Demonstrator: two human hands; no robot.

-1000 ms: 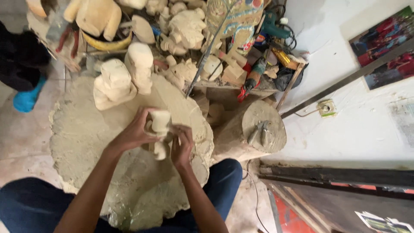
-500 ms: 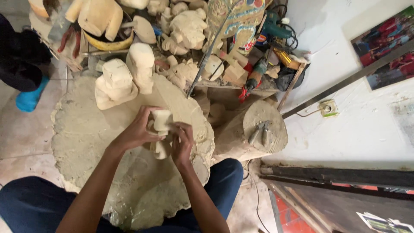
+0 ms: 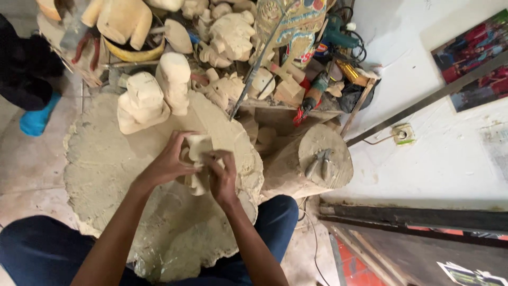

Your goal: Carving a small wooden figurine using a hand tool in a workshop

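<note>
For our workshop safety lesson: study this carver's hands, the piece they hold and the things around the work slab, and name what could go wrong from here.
1. Both the left hand and right hand clasp the small wooden carving closely, so a slip could hurt fingers.
2. Two unfinished figures stand upright at the slab's far edge; an elbow might topple them.
3. Pliers lie loose on the log stump and could fall off.

We are looking steeply down from a single head-worn camera, close above our hands (image 3: 198,167) and knees, facing forward over the broad, rough, pale wooden slab (image 3: 106,175) toward the cluttered shelf of unpainted wooden carvings (image 3: 227,32).
</note>
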